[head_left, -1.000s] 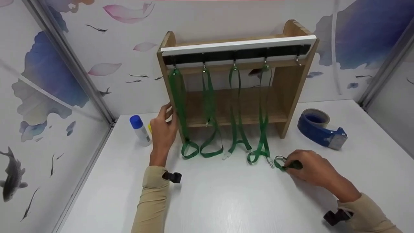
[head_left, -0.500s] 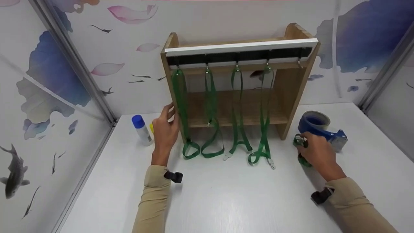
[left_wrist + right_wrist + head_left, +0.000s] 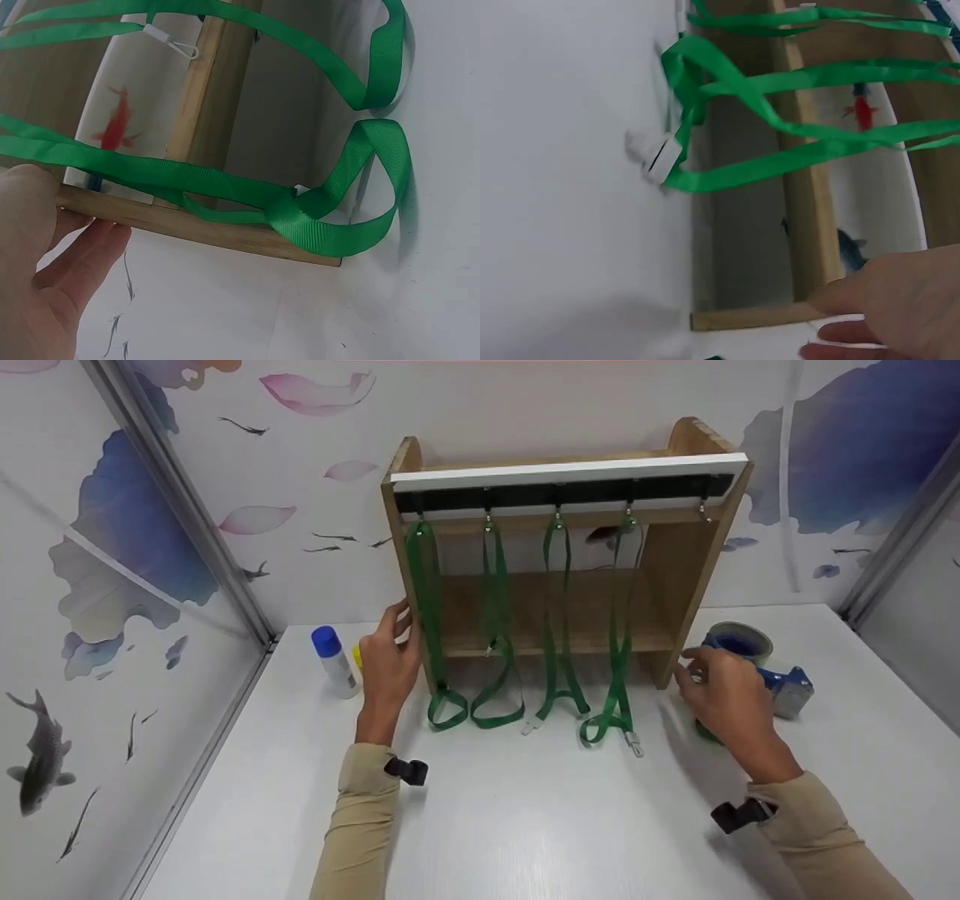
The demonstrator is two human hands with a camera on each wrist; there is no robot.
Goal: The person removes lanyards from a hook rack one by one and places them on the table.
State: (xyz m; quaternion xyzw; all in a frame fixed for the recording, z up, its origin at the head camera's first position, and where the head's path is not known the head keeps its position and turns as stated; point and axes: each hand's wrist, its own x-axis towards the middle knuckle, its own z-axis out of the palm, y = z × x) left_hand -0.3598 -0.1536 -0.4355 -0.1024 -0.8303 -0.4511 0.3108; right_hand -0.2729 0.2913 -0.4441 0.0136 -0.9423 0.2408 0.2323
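A wooden rack (image 3: pixel 686 540) stands with a row of metal hooks under its white front strip. From several hooks hang green lanyards (image 3: pixel 427 600), their looped lower ends reaching the table; the rightmost hook (image 3: pixel 705 510) is bare. My left hand (image 3: pixel 390 660) grips the rack's left side panel (image 3: pixel 225 232), fingers on its outer face. Loosely bent, the right hand (image 3: pixel 724 694) is beside the lower right panel, thumb tip right at the panel's edge (image 3: pixel 757 319). Another green lanyard (image 3: pixel 706 733) lies on the table, mostly hidden beneath that hand. A white clip (image 3: pixel 661 159) ends one hanging lanyard.
A blue tape dispenser (image 3: pixel 791 694) with a roll of tape (image 3: pixel 739 637) stands behind the right hand. Left of the rack is a white bottle with a blue cap (image 3: pixel 326 641), beside a partly hidden yellow item (image 3: pixel 357 657). Patterned walls enclose the white table (image 3: pixel 510 825).
My right hand has carried the loose green lanyard away from the hanging ones, let it go near the dispenser, and moved to the rack's right panel. The left hand stays on the left panel.
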